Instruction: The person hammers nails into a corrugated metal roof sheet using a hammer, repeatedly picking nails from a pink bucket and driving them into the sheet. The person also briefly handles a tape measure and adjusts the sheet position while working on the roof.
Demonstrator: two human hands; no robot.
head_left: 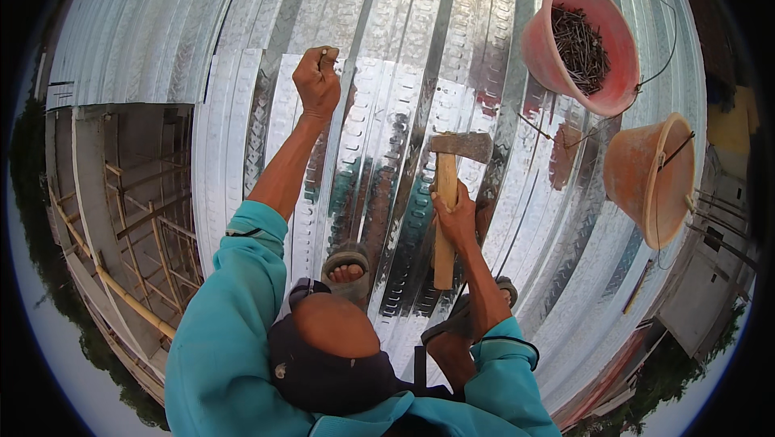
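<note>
My left hand (316,86) is raised over the ribbed metal sheeting, its fingers pinched together on a small nail (325,52) of which only the tip end shows. In my right hand (457,215) is a hatchet (445,263), gripped partway up its pale wooden handle. Its broad, worn metal head (462,146) points away from me, above the shiny sheets. Under both hands lies the corrugated metal decking (371,126), marked with rows of embossed dents.
A pink bucket (539,45) with many nails (580,49) stands at the far right. Nearer sits an orange bucket (638,174), tilted. My sandalled feet (347,270) rest on the decking. Beyond its left edge, a drop shows wooden scaffolding (153,227) and concrete beams.
</note>
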